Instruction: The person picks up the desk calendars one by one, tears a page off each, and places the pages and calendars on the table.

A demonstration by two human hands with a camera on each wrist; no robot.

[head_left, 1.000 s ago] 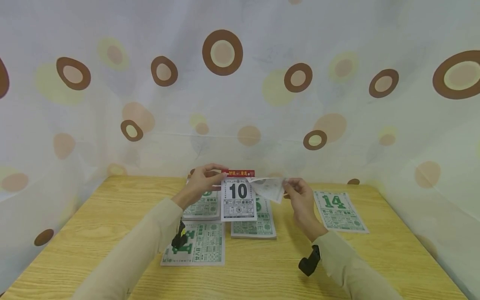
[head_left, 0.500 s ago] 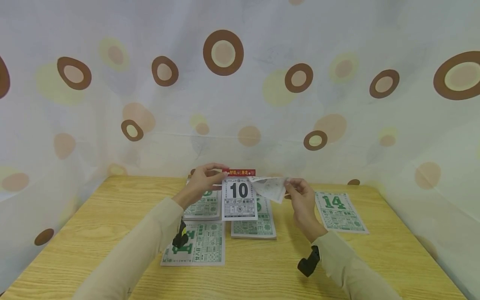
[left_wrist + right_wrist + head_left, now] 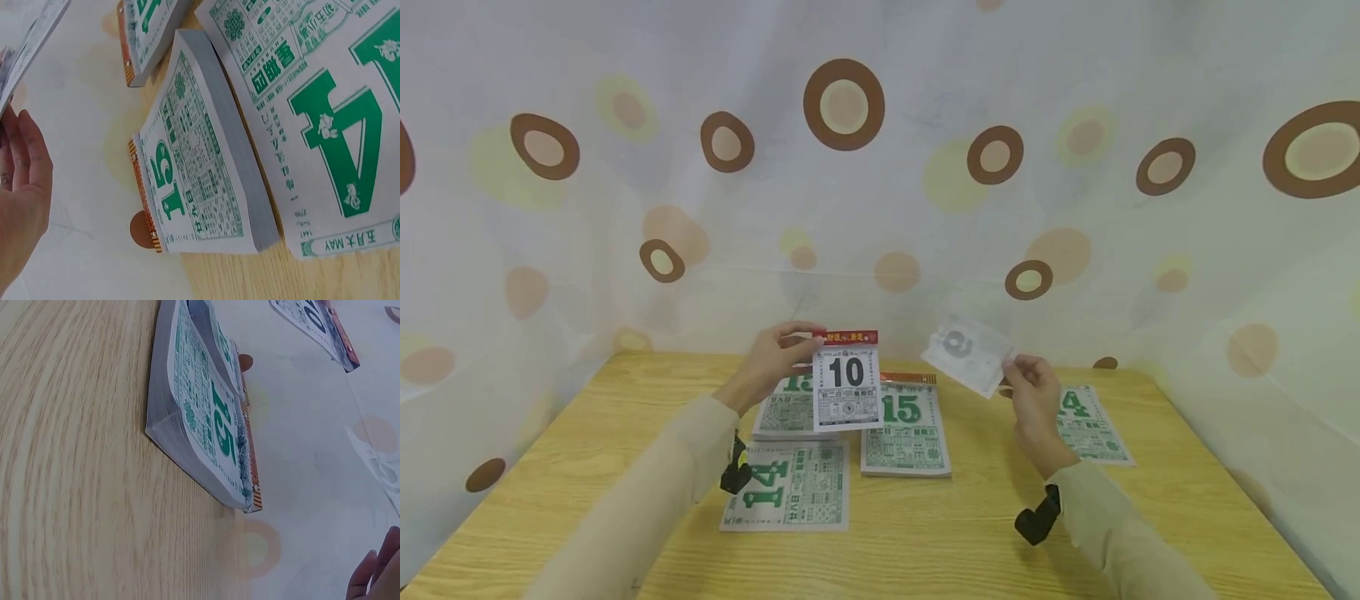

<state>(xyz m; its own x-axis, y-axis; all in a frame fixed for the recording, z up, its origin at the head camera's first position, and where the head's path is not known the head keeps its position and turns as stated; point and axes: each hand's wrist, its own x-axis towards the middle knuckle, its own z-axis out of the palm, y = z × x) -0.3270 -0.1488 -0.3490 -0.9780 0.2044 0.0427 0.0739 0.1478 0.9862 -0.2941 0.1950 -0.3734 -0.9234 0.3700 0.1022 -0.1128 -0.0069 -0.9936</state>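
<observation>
My left hand (image 3: 767,362) grips a small tear-off calendar (image 3: 847,396) by its upper left side. The calendar has a red header and a black 10 on its top page, and it is held upright above the table. To the right, my right hand (image 3: 1037,404) pinches a detached thin calendar sheet (image 3: 970,358) at its edge, with a 9 showing faintly through it from the back. Calendar and sheet are apart. In the left wrist view, only part of the left hand (image 3: 25,194) shows. The right wrist view catches a few right fingers (image 3: 365,575) at the corner.
Two thick calendar pads with green 15s, one left (image 3: 790,417) and one right (image 3: 906,429), lie on the wooden table (image 3: 925,542). A loose 14 sheet (image 3: 786,492) lies at front left, another sheet (image 3: 1093,429) at right. Behind hangs a patterned curtain (image 3: 880,208).
The sheet has come off the small calendar and moved right and up in my right hand. My left hand has shifted left with the calendar, uncovering more of the right pad.
</observation>
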